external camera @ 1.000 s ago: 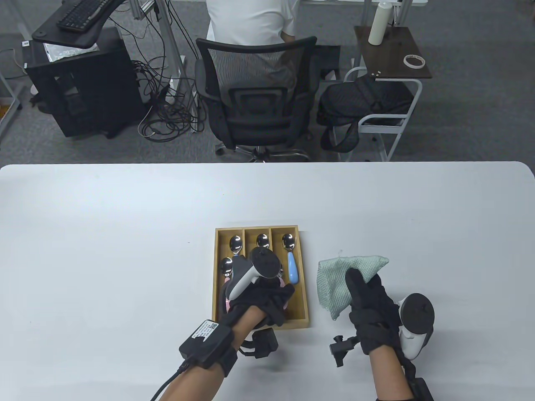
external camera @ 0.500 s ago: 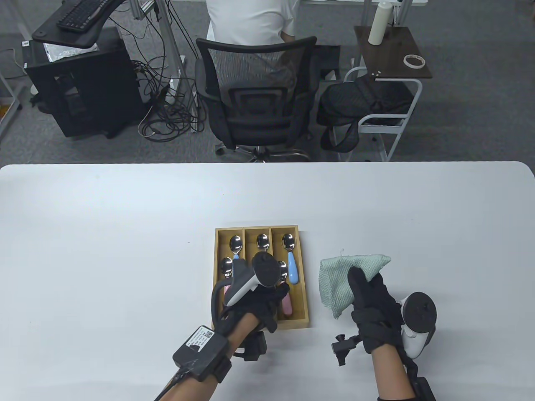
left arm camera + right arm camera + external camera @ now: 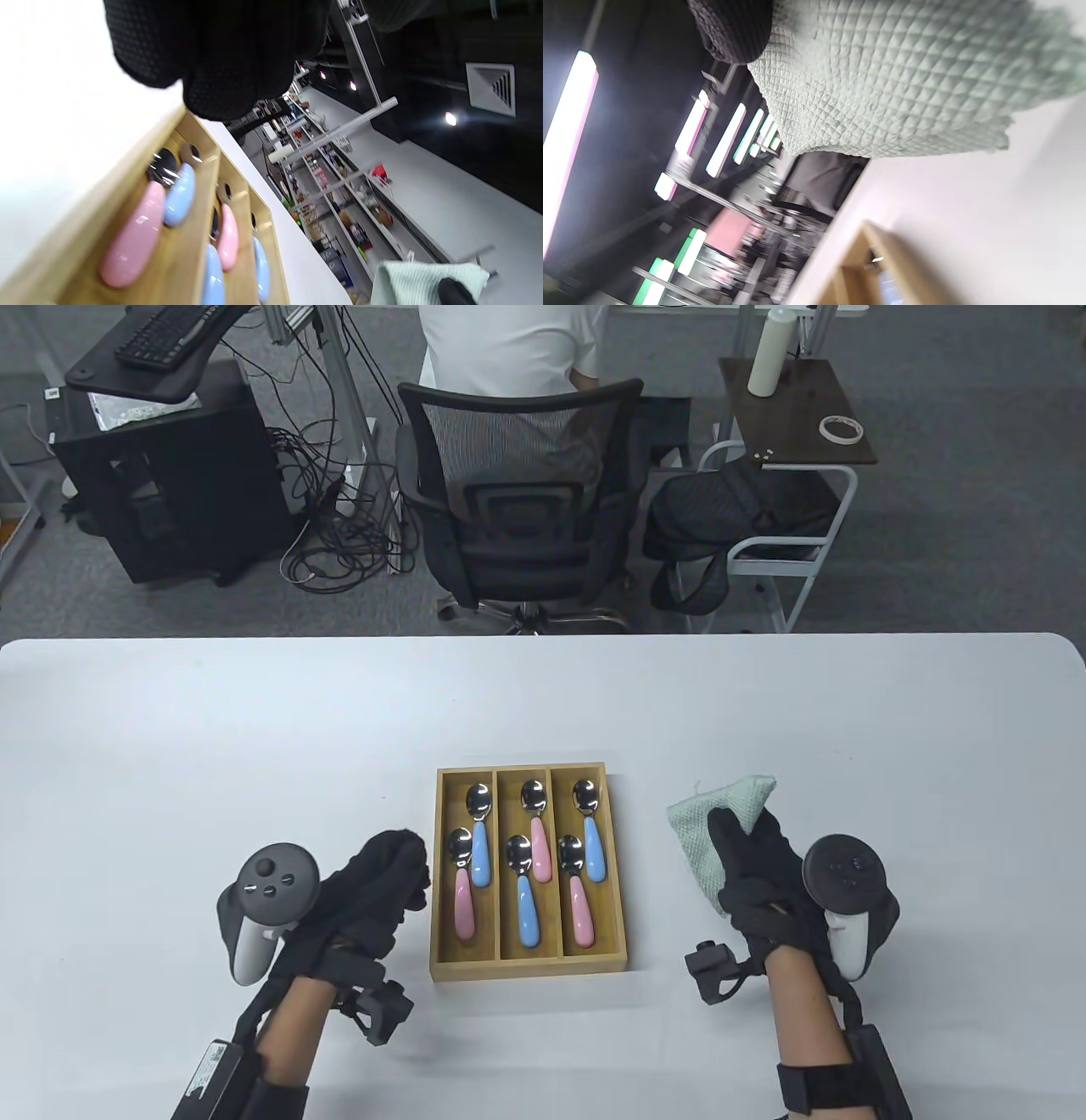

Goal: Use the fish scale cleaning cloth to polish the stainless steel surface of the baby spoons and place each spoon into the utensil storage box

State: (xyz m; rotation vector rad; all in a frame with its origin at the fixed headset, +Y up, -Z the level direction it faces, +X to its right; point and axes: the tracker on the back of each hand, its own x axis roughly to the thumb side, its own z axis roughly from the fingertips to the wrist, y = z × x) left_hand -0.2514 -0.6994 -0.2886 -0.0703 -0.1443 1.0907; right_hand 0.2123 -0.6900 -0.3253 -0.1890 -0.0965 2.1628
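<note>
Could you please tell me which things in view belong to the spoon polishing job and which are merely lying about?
Belonging to the job:
- wooden three-compartment utensil box
- six steel baby spoons with pink or blue handles, all inside the box
- pale green textured cloth, gripped by the right hand

Just lying about:
- black mesh office chair
- roll of white tape on the side table
- black keyboard
</note>
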